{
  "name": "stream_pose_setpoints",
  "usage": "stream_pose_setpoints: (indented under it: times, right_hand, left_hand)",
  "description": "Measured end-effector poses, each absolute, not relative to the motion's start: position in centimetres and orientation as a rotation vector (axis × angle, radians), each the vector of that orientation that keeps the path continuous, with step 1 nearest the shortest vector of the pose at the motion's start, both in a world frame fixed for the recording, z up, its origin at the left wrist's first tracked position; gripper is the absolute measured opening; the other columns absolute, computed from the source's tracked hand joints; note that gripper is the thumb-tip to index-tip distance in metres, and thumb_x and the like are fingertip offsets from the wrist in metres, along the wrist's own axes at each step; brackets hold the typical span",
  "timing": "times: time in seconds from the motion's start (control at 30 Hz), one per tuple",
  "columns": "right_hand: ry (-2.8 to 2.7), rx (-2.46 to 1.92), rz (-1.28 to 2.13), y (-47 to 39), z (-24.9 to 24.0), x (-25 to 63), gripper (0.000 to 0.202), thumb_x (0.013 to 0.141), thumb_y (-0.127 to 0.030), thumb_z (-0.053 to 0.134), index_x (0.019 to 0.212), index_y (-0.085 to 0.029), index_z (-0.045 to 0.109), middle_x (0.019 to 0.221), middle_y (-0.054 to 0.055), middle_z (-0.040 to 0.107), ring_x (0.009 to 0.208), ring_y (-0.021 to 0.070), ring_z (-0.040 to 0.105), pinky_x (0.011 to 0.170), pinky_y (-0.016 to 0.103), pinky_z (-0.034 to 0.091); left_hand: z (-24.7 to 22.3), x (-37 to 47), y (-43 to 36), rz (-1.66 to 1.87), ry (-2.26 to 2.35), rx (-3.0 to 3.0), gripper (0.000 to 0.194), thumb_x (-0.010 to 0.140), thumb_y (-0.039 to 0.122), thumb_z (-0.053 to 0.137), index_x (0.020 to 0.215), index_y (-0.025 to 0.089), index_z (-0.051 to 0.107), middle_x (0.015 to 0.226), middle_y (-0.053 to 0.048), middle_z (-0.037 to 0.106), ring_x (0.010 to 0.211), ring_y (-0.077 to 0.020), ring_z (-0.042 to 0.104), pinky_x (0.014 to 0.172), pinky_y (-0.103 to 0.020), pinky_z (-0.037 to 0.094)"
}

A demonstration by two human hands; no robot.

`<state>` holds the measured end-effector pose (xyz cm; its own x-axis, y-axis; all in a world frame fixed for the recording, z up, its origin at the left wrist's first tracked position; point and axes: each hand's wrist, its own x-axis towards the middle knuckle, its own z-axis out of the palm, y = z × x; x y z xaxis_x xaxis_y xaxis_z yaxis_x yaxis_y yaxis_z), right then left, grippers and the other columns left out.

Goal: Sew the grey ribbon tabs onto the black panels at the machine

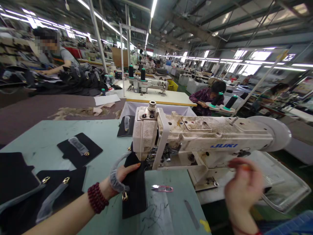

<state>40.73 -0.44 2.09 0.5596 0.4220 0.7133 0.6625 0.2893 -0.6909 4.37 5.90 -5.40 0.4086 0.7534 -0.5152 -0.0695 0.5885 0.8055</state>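
The left hand [119, 179] is grasping a black panel [136, 195] on the green table [49, 137], right by the JUKI sewing machine [220, 132]. The right hand [244, 186] is hanging near the machine, too blurry to tell if it is holding anything.

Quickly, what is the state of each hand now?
Left hand: thumb on the black panel; other fingers hidden, grip cannot be told.
Right hand: blurred, fingers curled; whether it holds anything cannot be told.

Juki sewing machine [210, 133] at worktable's [49, 137] right; panel [134, 195] by needle head [145, 135], thread snips [166, 188] right of panel; more panels [94, 145] left; second sewing machine [141, 86] behind.
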Motion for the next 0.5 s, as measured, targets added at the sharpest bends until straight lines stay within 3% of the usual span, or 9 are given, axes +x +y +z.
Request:
stream_pose_setpoints:
  times: [0.07,0.17,0.27,0.37,0.5]
  right_hand:
    - [-1.298,-1.384,0.753,-1.6,-1.5,32.9,0.040,0.087,-0.052,0.051,0.092,-0.014,0.061,0.079,0.008,0.060,0.066,0.0142,0.056,0.060,0.024,0.046]
    - [-1.311,-1.315,1.334,-1.7,-5.9,24.2,0.061,0.088,-0.067,0.038,0.088,-0.010,0.061,0.070,0.008,0.059,0.056,0.0132,0.055,0.045,0.020,0.039]
    - [-1.200,-1.280,1.503,-0.8,-7.4,20.5,0.063,0.082,-0.074,0.043,0.072,-0.012,0.052,0.059,0.002,0.046,0.049,0.0080,0.045,0.041,0.016,0.030]
    - [-1.190,-1.290,1.425,-0.5,-6.9,19.7,0.057,0.081,-0.067,0.051,0.063,-0.013,0.042,0.055,-0.002,0.034,0.049,0.0046,0.034,0.043,0.015,0.024]
    - [-1.189,-1.316,1.383,-0.8,-6.1,19.6,0.053,0.083,-0.060,0.050,0.060,-0.014,0.038,0.055,-0.002,0.030,0.052,0.0043,0.028,0.045,0.017,0.019]
  left_hand:
    - [-5.0,4.9,5.0,0.635,1.063,0.675,0.026,0.080,0.036,0.067,0.095,0.015,0.066,0.080,-0.008,0.077,0.073,-0.0196,0.073,0.071,-0.029,0.059]
    - [-4.1,5.1,4.9,0.659,1.056,0.539,0.021,0.079,0.029,0.069,0.093,0.014,0.066,0.073,-0.006,0.075,0.063,-0.0191,0.072,0.063,-0.028,0.060]
    - [-3.5,4.8,5.4,0.653,1.008,0.545,0.022,0.075,0.026,0.074,0.091,0.013,0.068,0.072,-0.006,0.076,0.059,-0.0189,0.070,0.060,-0.028,0.059]
    - [-3.6,4.7,5.8,0.682,0.986,0.588,0.029,0.068,0.022,0.078,0.095,0.015,0.069,0.076,-0.004,0.076,0.064,-0.0187,0.071,0.065,-0.027,0.059]
    - [-4.3,4.7,6.2,0.691,1.001,0.586,0.029,0.064,0.022,0.080,0.091,0.015,0.071,0.075,-0.004,0.076,0.066,-0.0201,0.070,0.066,-0.028,0.059]
